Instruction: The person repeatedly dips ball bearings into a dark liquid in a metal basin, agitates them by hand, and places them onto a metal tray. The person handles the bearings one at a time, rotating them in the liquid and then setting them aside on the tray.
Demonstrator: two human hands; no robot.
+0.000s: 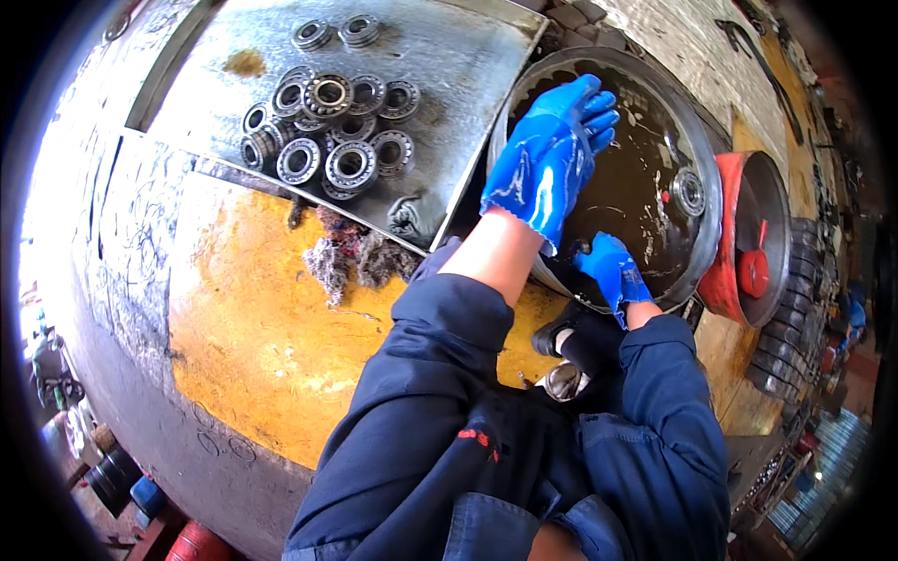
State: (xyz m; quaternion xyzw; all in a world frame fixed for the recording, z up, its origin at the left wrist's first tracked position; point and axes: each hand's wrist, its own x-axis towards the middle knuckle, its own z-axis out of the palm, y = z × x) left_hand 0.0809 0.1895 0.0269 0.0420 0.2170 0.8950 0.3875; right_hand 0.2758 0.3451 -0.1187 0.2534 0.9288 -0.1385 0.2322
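Note:
My left hand [552,150], in a shiny wet blue glove, hangs over a round metal basin [708,224] of dark brown liquid. Its fingers are stretched out and slightly bent, and nothing shows in them. At the basin's near edge my right hand [613,271], also in a blue glove, is closed. A small dark bit shows at its fingertips, too little to name. Against the basin's right inner side sits a bearing [689,192], with a small red spot beside it. Several more bearings [351,165] lie heaped on a metal tray [449,75] to the left.
Two small stacks of bearings [359,31] stand farther back on the tray. Dirty grey rags [360,262] lie on the yellow surface [253,327] before it. Right of the basin are a red round container [725,243] with a red object inside and dark ribbed tyres [790,323].

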